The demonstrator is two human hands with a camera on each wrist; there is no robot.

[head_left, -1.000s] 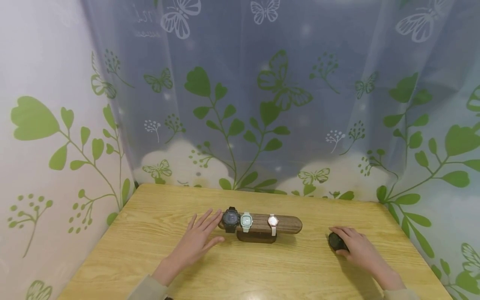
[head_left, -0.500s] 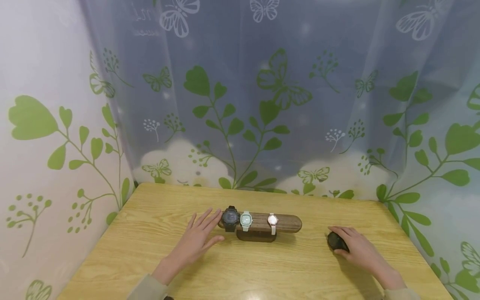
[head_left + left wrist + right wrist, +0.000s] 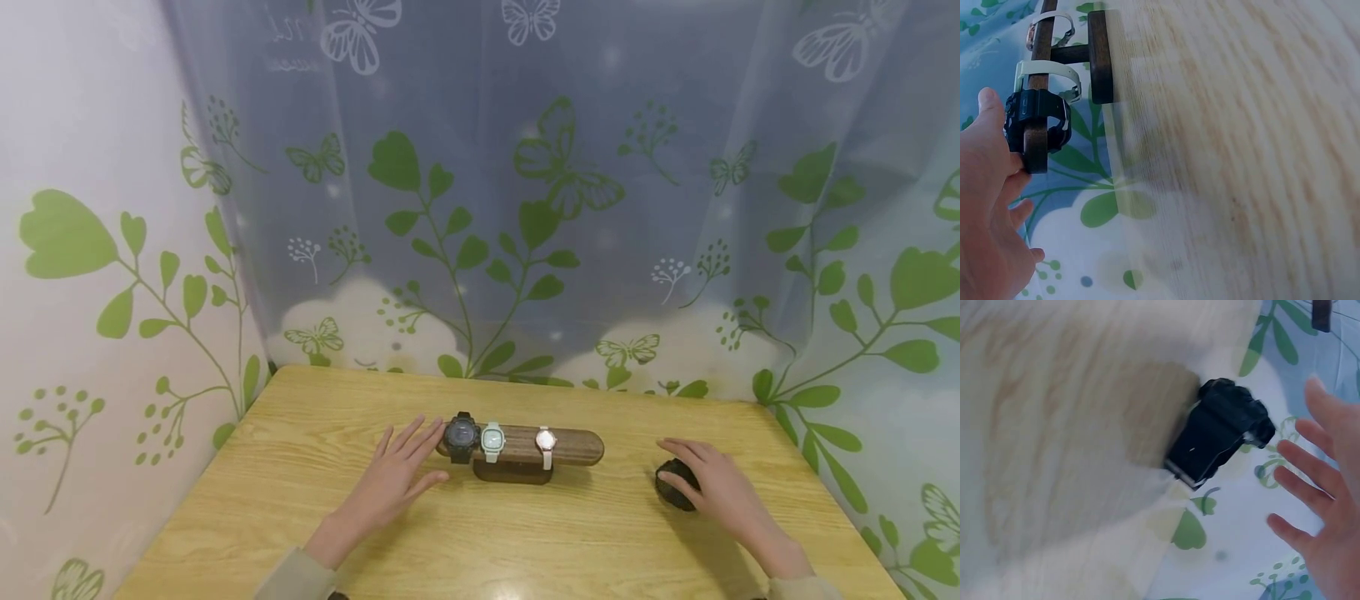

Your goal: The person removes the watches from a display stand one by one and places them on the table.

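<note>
A dark wooden watch stand (image 3: 581, 447) carries a bulky black watch (image 3: 461, 435), a mint-green square watch (image 3: 492, 440) and a small white-strapped watch (image 3: 546, 442) on its bar. My left hand (image 3: 386, 485) has its fingers extended, with the fingertips at the bar's left end beside the black watch. To the right of the stand, a second black watch (image 3: 1213, 431) stands on the table with its strap closed in a loop. My right hand (image 3: 1335, 475) is spread just beside this watch, with a gap between the fingers and it in the right wrist view.
The light wooden table (image 3: 480, 542) reaches back to a blue-grey curtain (image 3: 480, 208) printed with leaves and butterflies. Similar patterned cloth hangs at the left and right sides. The stand's base (image 3: 513, 472) sits near the table's middle.
My right hand has let go of the black watch; its fingers have opened and lifted away, showing more of the watch. The left hand and the stand have stayed put.
</note>
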